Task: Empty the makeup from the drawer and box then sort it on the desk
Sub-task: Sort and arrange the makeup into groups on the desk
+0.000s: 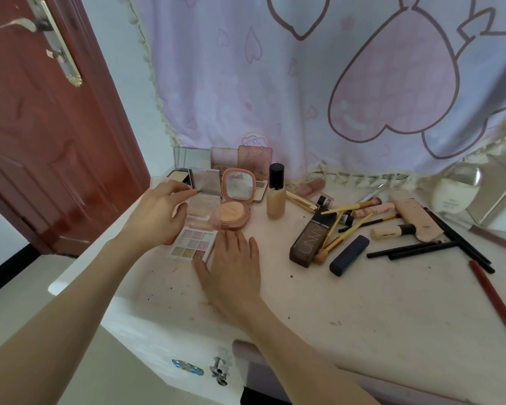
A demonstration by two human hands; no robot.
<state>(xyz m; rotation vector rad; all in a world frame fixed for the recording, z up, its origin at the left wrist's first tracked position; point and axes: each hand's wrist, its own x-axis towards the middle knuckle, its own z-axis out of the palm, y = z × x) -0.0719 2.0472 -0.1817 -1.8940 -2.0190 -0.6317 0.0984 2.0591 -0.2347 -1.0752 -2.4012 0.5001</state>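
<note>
An open eyeshadow palette (194, 244) with pastel pans lies on the white desk (348, 311) at the left. My left hand (158, 213) hovers over its clear lid, fingers curved at the lid's upper edge. My right hand (231, 267) lies flat on the desk, touching the palette's right side. Behind it stand an open pink powder compact (236, 200), several open mirrored palettes (205, 162) and a foundation bottle (276, 191). To the right lie a brown UNNY tube (308, 236), gold-handled brushes (342, 226), a navy tube (348, 255) and black pencils (412, 249).
A red-brown door (41, 135) stands at the left. A pink heart-print cloth (333, 83) hangs behind the desk. A white bottle (456, 188) and a mirror sit at the far right. A red pencil (497, 305) lies near the right edge. A drawer front (187, 366) shows below.
</note>
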